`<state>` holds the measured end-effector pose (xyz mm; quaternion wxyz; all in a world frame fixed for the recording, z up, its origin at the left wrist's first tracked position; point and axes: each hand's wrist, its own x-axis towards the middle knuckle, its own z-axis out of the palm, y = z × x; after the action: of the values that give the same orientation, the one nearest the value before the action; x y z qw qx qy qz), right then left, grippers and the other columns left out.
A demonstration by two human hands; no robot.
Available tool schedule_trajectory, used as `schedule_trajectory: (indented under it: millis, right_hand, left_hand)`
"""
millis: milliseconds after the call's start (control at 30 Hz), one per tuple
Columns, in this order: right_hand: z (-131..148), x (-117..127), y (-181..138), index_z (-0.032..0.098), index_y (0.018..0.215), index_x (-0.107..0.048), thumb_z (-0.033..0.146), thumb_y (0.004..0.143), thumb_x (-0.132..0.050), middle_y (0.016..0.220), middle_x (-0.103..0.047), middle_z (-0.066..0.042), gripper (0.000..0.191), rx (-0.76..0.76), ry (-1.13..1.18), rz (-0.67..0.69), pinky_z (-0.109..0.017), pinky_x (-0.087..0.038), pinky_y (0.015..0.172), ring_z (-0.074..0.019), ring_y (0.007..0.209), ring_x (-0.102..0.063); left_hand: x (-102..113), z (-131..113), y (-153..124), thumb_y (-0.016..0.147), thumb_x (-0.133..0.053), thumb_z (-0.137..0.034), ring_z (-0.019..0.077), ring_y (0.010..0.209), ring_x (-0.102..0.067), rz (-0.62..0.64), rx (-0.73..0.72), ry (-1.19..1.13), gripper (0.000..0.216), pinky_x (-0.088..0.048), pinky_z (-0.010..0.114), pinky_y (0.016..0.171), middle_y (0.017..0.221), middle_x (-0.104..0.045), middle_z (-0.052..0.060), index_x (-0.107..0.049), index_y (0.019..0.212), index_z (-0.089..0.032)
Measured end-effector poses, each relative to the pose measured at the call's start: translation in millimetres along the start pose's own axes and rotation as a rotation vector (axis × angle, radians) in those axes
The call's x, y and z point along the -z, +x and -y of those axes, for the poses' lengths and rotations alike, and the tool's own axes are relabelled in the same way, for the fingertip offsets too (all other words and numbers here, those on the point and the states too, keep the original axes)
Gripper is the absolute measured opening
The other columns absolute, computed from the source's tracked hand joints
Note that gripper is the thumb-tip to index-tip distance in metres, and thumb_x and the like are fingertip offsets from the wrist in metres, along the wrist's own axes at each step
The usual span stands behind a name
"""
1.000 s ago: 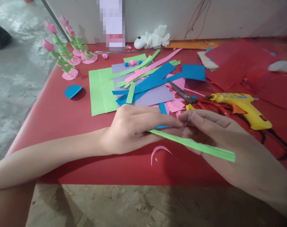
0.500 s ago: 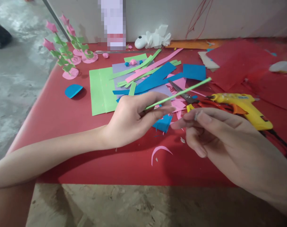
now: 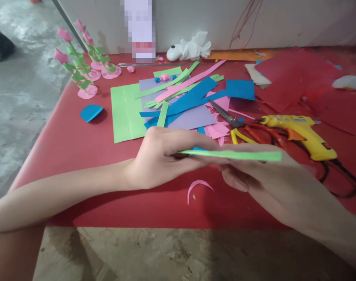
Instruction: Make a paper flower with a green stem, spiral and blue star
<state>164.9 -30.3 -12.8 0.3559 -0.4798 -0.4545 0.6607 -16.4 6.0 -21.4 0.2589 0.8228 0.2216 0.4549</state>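
My left hand is closed in a pinch on a narrow green paper strip, which sticks out to the right past the fingertips and passes in front of my right hand. Fingers bent, my right hand meets the left fingertips behind the strip. Its fingertips are partly hidden, so what they grip cannot be made out. A corner of blue paper shows just behind the strip. Below the hands, a curved pink paper scrap lies on the red table.
Scissors and a yellow glue gun with its cord lie right. Behind my hands are green sheets, blue strips and pink scraps. Pink paper flowers stand back left, near a blue paper disc.
The right hand has moved left to meet the left fingertips. The green strip has swung down from a raised slant to nearly level, its flat side now showing.
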Motion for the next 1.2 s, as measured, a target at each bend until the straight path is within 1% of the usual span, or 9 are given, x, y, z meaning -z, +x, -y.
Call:
schedule_trajectory:
  millis: [167,367,500,633,700,767,900,1033,1200]
  right_hand:
    - [-0.1,-2.3,-1.9,0.024,0.067,-0.066,0.035,0.078,-0.062,0.049,-0.043,0.003,0.016,-0.007,0.061,0.046,-0.019,-0.031,0.048,-0.0029,0.047,-0.037]
    - [1.5,-5.0,-5.4,0.025,0.07,-0.066,0.037,0.078,-0.062,0.055,-0.047,0.002,0.015,-0.056,0.138,0.027,-0.018,-0.034,0.047,-0.0041,0.049,-0.037]
    - [3.8,-5.0,-10.0,0.025,0.081,-0.067,0.04,0.076,-0.062,0.071,-0.052,-0.001,0.016,-0.124,0.222,-0.007,-0.018,-0.043,0.051,-0.0077,0.062,-0.047]
    - [3.1,-2.9,-10.0,0.03,0.088,-0.069,0.041,0.079,-0.058,0.089,-0.056,-0.001,0.017,-0.069,0.254,0.028,-0.022,-0.052,0.065,-0.0089,0.075,-0.052]
    - [1.3,-1.5,-8.7,0.031,0.089,-0.069,0.042,0.079,-0.058,0.085,-0.056,-0.001,0.018,-0.06,0.196,0.001,-0.022,-0.051,0.066,-0.009,0.074,-0.052]
    - [-0.9,0.6,-7.6,0.031,0.089,-0.069,0.042,0.08,-0.058,0.081,-0.055,-0.001,0.018,-0.017,0.057,-0.055,-0.021,-0.048,0.064,-0.0081,0.07,-0.05]
    - [-1.9,6.4,-6.4,0.029,0.091,-0.068,0.044,0.084,-0.053,0.079,-0.055,-0.001,0.022,0.148,-0.199,-0.102,-0.023,-0.044,0.067,-0.0085,0.068,-0.048]
    - [3.7,7.0,-2.0,0.025,0.082,-0.068,0.041,0.081,-0.056,0.068,-0.052,-0.001,0.02,0.122,-0.108,-0.16,-0.021,-0.04,0.053,-0.0084,0.061,-0.047]
    - [8.9,4.4,3.3,0.018,0.067,-0.061,0.04,0.08,-0.056,0.064,-0.051,0.0,0.026,0.087,-0.05,-0.165,-0.019,-0.039,0.048,-0.0068,0.057,-0.047]
  left_hand:
    - [3.4,1.1,0.6,0.073,-0.071,-0.01,0.0069,0.069,-0.069,0.044,-0.116,0.076,0.011,-0.051,0.01,0.063,0.078,-0.075,0.001,-0.068,0.081,-0.017]
    - [2.2,6.0,1.8,0.075,-0.07,-0.015,0.0053,0.058,-0.065,0.052,-0.193,0.157,0.01,-0.046,0.011,0.055,0.066,-0.071,0.002,-0.068,0.085,-0.013]
    - [3.1,11.8,0.3,0.077,-0.068,-0.015,0.005,0.057,-0.063,0.031,-0.18,0.196,0.007,-0.042,0.012,0.05,0.069,-0.071,0.001,-0.068,0.084,-0.016]
    - [4.2,12.3,1.1,0.08,-0.065,-0.017,0.0049,0.052,-0.059,0.009,-0.229,0.241,0.007,-0.039,0.014,0.048,0.063,-0.069,0.001,-0.069,0.085,-0.016]
    - [3.7,10.2,3.6,0.079,-0.065,-0.015,0.0054,0.053,-0.06,0.002,-0.121,0.181,0.007,-0.04,0.015,0.048,0.066,-0.071,0.0,-0.07,0.082,-0.018]
    - [2.6,8.0,7.4,0.077,-0.066,-0.017,0.0047,0.047,-0.054,-0.005,0.124,0.044,0.006,-0.038,0.016,0.042,0.064,-0.07,-0.002,-0.071,0.075,-0.019]
    - [0.6,7.6,14.3,0.073,-0.069,-0.025,0.0015,0.035,-0.028,-0.017,0.485,-0.221,0.011,-0.022,0.018,0.032,0.04,-0.044,-0.007,-0.07,0.065,-0.017]
    - [-0.5,10.4,15.3,0.069,-0.073,-0.027,0.0008,0.036,-0.019,-0.007,0.58,-0.306,0.015,-0.015,0.019,0.031,0.04,-0.026,-0.009,-0.064,0.064,-0.016]
    - [-2.9,10.8,14.9,0.072,-0.072,-0.033,0.0004,0.037,-0.024,0.059,0.552,-0.344,0.026,-0.019,0.018,0.03,0.044,-0.032,-0.009,-0.053,0.063,-0.017]
